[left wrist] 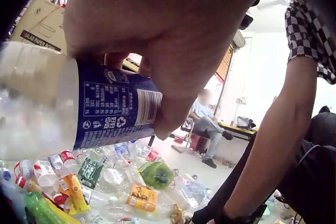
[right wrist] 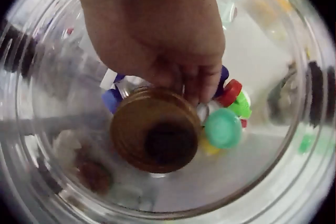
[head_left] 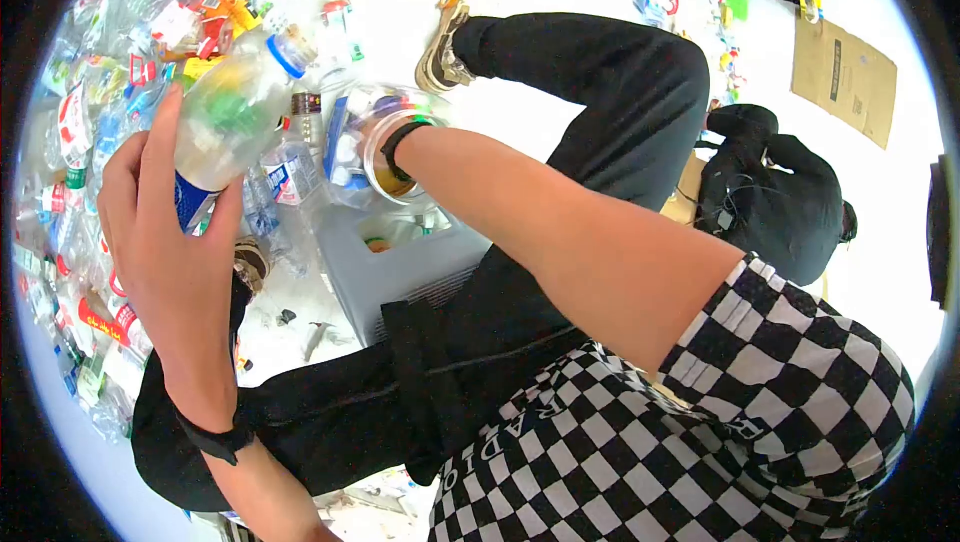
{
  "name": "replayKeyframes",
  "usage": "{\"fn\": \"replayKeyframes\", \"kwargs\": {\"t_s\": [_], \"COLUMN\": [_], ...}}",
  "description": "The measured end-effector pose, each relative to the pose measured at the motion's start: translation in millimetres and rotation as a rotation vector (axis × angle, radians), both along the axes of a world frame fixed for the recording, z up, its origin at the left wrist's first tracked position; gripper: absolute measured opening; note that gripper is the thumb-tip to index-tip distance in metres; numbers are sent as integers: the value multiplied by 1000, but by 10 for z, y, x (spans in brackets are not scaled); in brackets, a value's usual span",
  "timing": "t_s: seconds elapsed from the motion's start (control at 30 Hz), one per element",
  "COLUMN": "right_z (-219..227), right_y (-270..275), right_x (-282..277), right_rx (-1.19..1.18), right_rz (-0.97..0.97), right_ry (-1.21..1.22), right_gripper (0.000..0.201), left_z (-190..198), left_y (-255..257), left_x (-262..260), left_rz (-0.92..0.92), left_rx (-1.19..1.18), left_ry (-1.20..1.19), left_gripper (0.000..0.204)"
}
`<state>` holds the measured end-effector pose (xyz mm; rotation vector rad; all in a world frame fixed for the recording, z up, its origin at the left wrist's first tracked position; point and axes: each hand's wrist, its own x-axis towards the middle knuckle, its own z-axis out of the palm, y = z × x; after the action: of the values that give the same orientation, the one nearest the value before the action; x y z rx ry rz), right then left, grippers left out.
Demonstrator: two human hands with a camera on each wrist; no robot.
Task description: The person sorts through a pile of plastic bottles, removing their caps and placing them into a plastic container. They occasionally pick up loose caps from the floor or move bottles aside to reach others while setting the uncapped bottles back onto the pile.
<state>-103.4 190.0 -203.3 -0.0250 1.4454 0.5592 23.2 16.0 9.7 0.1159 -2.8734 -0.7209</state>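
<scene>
My left hand [head_left: 175, 262] grips a clear plastic bottle [head_left: 225, 117] by its dark blue label [left wrist: 113, 106]. The bottle is tilted, its neck and blue ring pointing up and away, and something green shows through its wall. Down inside a wide clear jar [right wrist: 50, 108] is my right hand [right wrist: 157, 29], its fingers pointing at a heap of bottle caps. A large brown round lid [right wrist: 128, 140] lies right by those fingers, with a teal cap [right wrist: 223, 128] and a red cap [right wrist: 230, 92] beside them. I cannot tell whether the fingertips pinch anything.
A grey plastic stool [head_left: 385, 277] stands beside the jar, between my legs. Empty plastic bottles [head_left: 75, 132] cover the floor on the left. Another person in black [head_left: 780, 192] crouches on the right near a flattened cardboard sheet [head_left: 845, 77]. A seated person [left wrist: 205, 119] is farther back.
</scene>
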Motion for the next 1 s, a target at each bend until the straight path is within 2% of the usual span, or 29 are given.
{"fn": "replayKeyframes", "kwargs": {"t_s": [0.03, 0.1, 0.13, 0.17, 0.2, 0.6, 0.7, 0.97, 1.0], "right_z": [47, -270, -289, -310, -281, -441, -470, -233, -352], "right_y": [666, 789, 720, 617, 628, 594, 697, 640, 653], "right_x": [663, 682, 632, 607, 618, 522, 585, 561, 608], "right_rx": [-777, -766, -761, -613, -615, -774, -797, -904, -920], "right_rz": [172, 119, 75, 1, -4, -178, -223, -338, -351], "right_ry": [595, 550, 500, 490, 486, 520, 528, 574, 580], "right_gripper": [33, 35, 37, 29, 29, 29, 30, 32, 33], "left_z": [3, 3, 6, 10, 10, -14, -20, -16, -14], "left_y": [10, 21, 19, 18, 17, -19, -3, 16, 18], "left_x": [5, 12, 15, 17, 25, -38, -20, 9, 12], "left_rz": [-6, 7, 7, 9, 8, 43, 27, -8, 0], "left_rx": [1, -11, -15, 1, 20, -19, 36, 17, 9], "left_ry": [1, -29, -28, -43, -63, -126, -103, -83, -91], "left_gripper": [73, 73, 73, 74, 74, 76, 75, 77, 77]}}
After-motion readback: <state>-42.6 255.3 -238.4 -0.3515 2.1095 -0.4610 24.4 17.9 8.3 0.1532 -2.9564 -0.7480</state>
